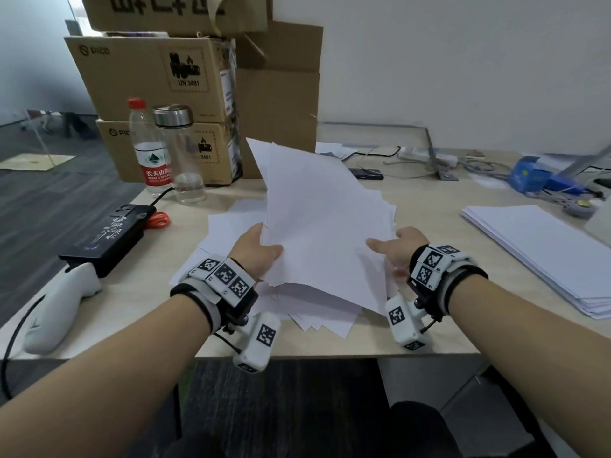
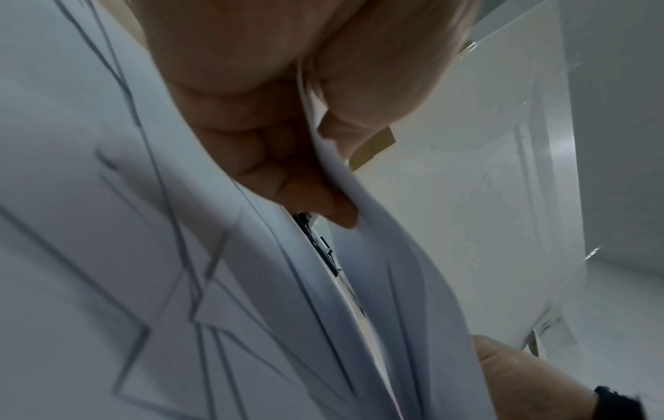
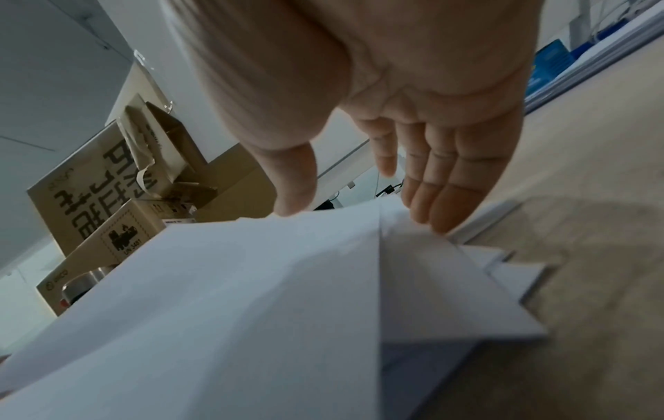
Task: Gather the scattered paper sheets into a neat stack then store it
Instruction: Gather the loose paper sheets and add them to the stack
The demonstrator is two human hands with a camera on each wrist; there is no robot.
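Observation:
A loose bundle of white paper sheets (image 1: 317, 219) is tilted up off the table (image 1: 429, 206), its edges uneven. My left hand (image 1: 264, 249) grips its left edge, thumb on top. In the left wrist view the fingers (image 2: 298, 170) curl round the sheets (image 2: 108, 255). My right hand (image 1: 393, 242) is at the bundle's right edge. The right wrist view shows this hand (image 3: 341, 190) with straight fingers, their tips touching the paper's edge (image 3: 251, 284). More loose sheets (image 1: 231, 219) lie fanned on the table beneath the bundle.
A neat paper stack (image 1: 542, 252) lies at the right. Cardboard boxes (image 1: 158, 77), a water bottle (image 1: 148, 150) and a glass flask (image 1: 180, 150) stand at the back left. A black box (image 1: 109, 236) and a white controller (image 1: 59, 309) are at the left, and a blue box (image 1: 532, 173) with cables is at the back right.

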